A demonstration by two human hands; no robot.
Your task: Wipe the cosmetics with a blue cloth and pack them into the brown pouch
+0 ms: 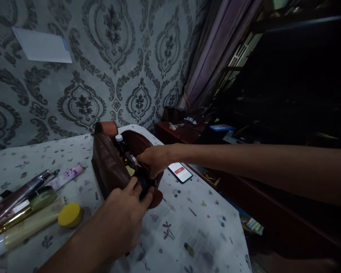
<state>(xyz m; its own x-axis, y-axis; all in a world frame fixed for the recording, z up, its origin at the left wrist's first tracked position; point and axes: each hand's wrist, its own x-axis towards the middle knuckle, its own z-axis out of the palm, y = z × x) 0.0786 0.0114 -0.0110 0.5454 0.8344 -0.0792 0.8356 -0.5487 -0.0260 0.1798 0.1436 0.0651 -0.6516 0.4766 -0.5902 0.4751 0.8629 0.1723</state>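
A brown leather pouch [109, 167] lies open on the flowered tablecloth [187, 227]. Bottles stand inside it, one with a white cap [118, 138]. My left hand [125, 216] grips the near end of the pouch, fingers curled over its rim and a dark item inside. My right hand [153, 159] reaches in from the right, fingers pinched around a small item in the pouch that I cannot make out.
A phone [180, 172] with a lit screen lies right of the pouch. At left lie a yellow round sponge [70, 214], a pink tube [66, 177] and several cosmetic tubes [19, 212]. A dark cluttered desk [187, 131] stands beyond the table's right edge.
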